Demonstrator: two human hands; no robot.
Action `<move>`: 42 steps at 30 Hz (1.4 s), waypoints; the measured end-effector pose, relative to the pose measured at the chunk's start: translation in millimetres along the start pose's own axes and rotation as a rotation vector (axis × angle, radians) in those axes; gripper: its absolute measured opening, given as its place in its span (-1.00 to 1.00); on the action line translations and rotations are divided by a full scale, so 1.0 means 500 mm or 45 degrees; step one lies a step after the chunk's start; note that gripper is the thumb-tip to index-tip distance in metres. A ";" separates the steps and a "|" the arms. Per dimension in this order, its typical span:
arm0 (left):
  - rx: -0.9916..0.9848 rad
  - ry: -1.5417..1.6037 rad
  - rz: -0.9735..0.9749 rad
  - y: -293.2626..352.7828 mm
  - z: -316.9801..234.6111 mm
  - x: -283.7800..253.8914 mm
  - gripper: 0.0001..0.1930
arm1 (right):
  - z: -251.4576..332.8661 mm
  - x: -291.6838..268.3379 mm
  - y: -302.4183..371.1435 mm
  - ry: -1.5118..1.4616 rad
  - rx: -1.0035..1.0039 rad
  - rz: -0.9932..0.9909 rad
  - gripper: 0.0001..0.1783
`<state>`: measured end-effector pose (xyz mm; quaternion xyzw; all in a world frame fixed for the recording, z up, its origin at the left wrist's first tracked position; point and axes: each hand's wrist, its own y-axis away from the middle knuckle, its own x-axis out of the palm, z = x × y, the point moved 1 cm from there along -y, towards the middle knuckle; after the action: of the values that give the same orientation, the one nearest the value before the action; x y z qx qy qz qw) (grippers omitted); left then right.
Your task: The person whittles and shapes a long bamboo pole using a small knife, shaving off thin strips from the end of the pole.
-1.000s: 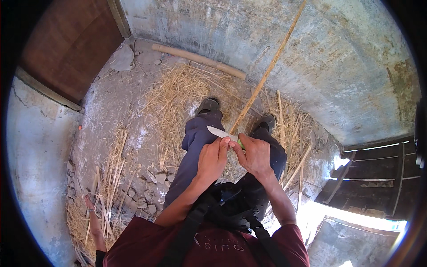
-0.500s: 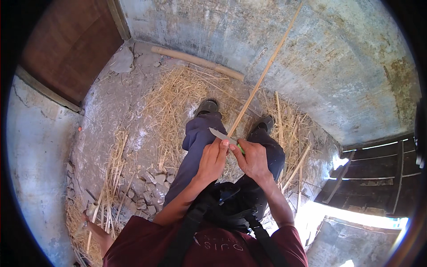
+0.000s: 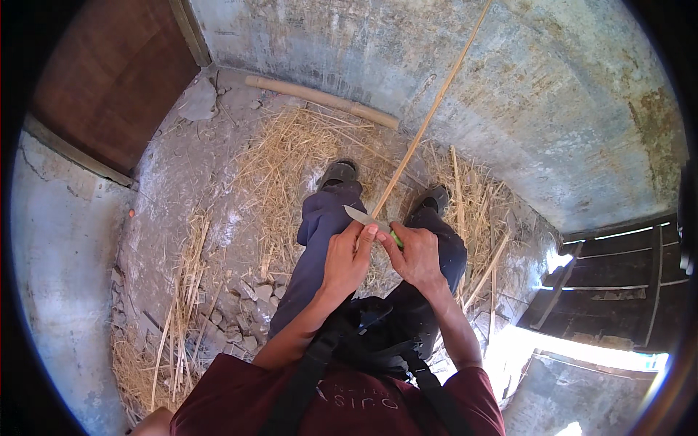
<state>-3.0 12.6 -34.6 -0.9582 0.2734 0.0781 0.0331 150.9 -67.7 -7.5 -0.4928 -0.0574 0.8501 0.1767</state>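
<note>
My right hand [image 3: 418,256] is closed around the green handle [image 3: 396,238] of a knife. Its pale metal blade [image 3: 358,216] points left and lies across the near end of a long, thin bamboo strip [image 3: 424,133]. My left hand [image 3: 347,263] pinches that near end, thumb up against the knife beside the blade. From my hands the strip slants away to the upper right, passing in front of the wall. The two hands nearly meet above my knees; the fingers hide the strip's very end and part of the knife.
Straw-like shavings [image 3: 280,163] cover the floor around my shoes. A bamboo pole [image 3: 323,100] lies along the far wall [image 3: 305,36]. Broken rubble [image 3: 233,323] and loose strips [image 3: 177,341] lie at left. Another person's bare limb [image 3: 153,423] shows at lower left.
The other person's limb at lower left has mostly drawn out of view. The bamboo strip looks slightly narrower and has shifted a little left; my hands hold nearly the same place.
</note>
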 end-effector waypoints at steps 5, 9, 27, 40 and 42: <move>-0.040 0.009 -0.004 -0.005 -0.030 -0.011 -0.62 | 0.002 -0.007 -0.008 0.001 0.003 0.015 -0.50; 0.013 -0.036 0.020 -0.004 -0.027 -0.009 -0.60 | 0.000 -0.010 -0.011 -0.003 0.023 0.034 -0.51; 0.042 0.061 0.046 0.006 -0.001 -0.007 -0.46 | 0.016 0.003 -0.014 0.063 -0.062 -0.006 -0.53; -0.100 0.046 -0.041 -0.012 -0.011 -0.018 -0.55 | 0.021 0.007 -0.039 0.139 -0.060 -0.036 -0.51; -0.102 0.052 -0.047 -0.013 -0.012 -0.020 -0.57 | 0.022 0.004 -0.043 0.185 -0.058 -0.026 -0.50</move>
<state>-7.2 22.9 -26.6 -0.9649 0.2531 0.0687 -0.0093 145.8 -46.0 2.6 -0.5566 -0.0688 0.8086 0.1778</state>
